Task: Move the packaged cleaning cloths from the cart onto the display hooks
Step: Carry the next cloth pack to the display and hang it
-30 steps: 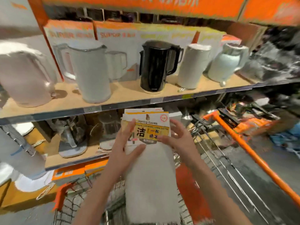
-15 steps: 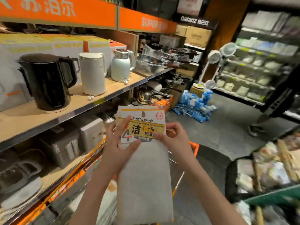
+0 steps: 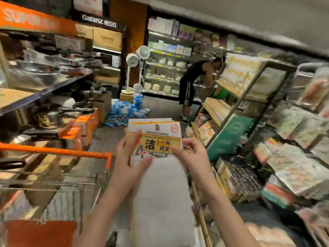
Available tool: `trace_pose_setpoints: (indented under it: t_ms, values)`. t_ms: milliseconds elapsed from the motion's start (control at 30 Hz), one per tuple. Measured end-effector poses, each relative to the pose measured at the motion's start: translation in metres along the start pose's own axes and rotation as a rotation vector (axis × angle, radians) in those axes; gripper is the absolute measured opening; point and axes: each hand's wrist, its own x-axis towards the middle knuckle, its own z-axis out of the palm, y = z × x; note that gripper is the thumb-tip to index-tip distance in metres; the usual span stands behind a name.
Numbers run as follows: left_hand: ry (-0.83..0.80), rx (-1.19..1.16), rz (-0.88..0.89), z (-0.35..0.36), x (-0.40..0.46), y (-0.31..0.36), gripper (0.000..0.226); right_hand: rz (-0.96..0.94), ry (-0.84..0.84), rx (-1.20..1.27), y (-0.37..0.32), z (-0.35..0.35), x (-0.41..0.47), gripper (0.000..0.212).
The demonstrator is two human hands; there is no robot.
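- I am looking down a shop aisle: cookware shelves on the left, a rack of packaged goods point(image 3: 236, 111) on the right, a pile of blue packs point(image 3: 128, 108) on the floor ahead, and another person point(image 3: 194, 82) bending at the far shelving.
- The orange-railed cart point(image 3: 58, 152) sits low on the left; no display hooks are clear to me in this blurred view.
- The packaged cleaning cloths point(image 3: 156, 139) are in the air between both hands, several header cards stacked, grey cloth hanging below.
- My left hand point(image 3: 128, 157) lies along the card's left edge, thumb on the front, fingers clamped on the stack.
- My right hand point(image 3: 188, 154) pinches the right edge, thumb over the yellow label.
- Risk, as I judge it: the stack is held only at the cards, so rear packs could fan or slide out.
- Walking with the cloth dangling, it could snag the cart rail or the rack.
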Motion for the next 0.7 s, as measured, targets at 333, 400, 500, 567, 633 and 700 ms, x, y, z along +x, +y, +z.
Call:
trace_pose_setpoints:
  t_ms: [333,400,500,567,633,700]
  values:
    - [-0.407,-0.371,0.001,0.286,-0.040,0.065,0.092,0.046,0.481,-0.078,0.030,-0.278,-0.075,0.034]
    - [-0.464,-0.412,-0.027,0.334,-0.055,0.074,0.092,0.062,0.562,-0.114,0.034,-0.321,-0.096,0.034]
    - [-0.580,-0.461,-0.036,0.395,-0.081,0.087,0.090,0.094,0.692,-0.155,0.043,-0.378,-0.127,0.036]
    - [-0.644,-0.490,-0.036,0.429,-0.099,0.096,0.091,0.112,0.762,-0.173,0.049,-0.410,-0.147,0.036]
    - [-0.701,-0.506,-0.038,0.457,-0.116,0.103,0.091,0.134,0.818,-0.182,0.054,-0.435,-0.163,0.035]
    - [-0.753,-0.511,-0.052,0.479,-0.128,0.107,0.087,0.156,0.876,-0.166,0.058,-0.453,-0.177,0.035]
